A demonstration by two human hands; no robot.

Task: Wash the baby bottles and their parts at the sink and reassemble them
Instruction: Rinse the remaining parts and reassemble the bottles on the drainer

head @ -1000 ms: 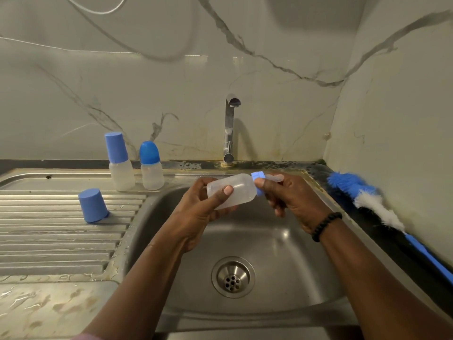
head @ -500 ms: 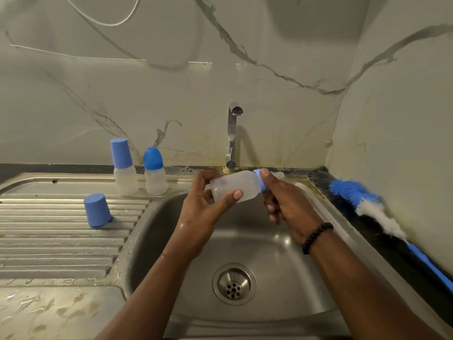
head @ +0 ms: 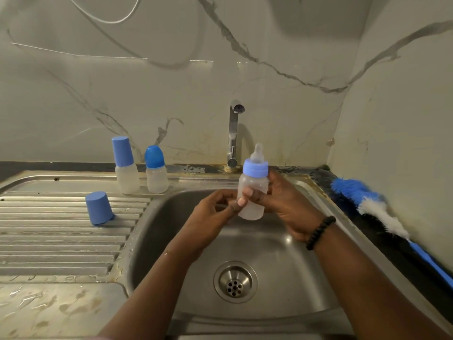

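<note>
A translucent baby bottle (head: pixel 255 182) with a blue collar and clear teat stands upright above the sink basin (head: pixel 282 266). My right hand (head: pixel 286 207) grips its body, thumb across the front and fingers behind. My left hand (head: pixel 210 217) is beside the bottle's lower left, thumb tip touching it, fingers loosely curled off the bottle. Two more bottles stand at the sink's back edge, a taller one with a blue cap (head: pixel 125 168) and a shorter one with a rounded blue cap (head: pixel 156 173). A loose blue cap (head: pixel 99 208) stands upside down on the drainboard (head: pixel 61 241).
The tap (head: pixel 234 133) rises behind the held bottle, with no water running. A blue and white bottle brush (head: pixel 372 204) lies along the right counter by the wall. The drain (head: pixel 235 282) sits mid-basin. Water spots mark the counter at the near left.
The bottle has swung from lying sideways between both hands to upright in my right hand. My left hand has let go of its body and only its thumb touches now.
</note>
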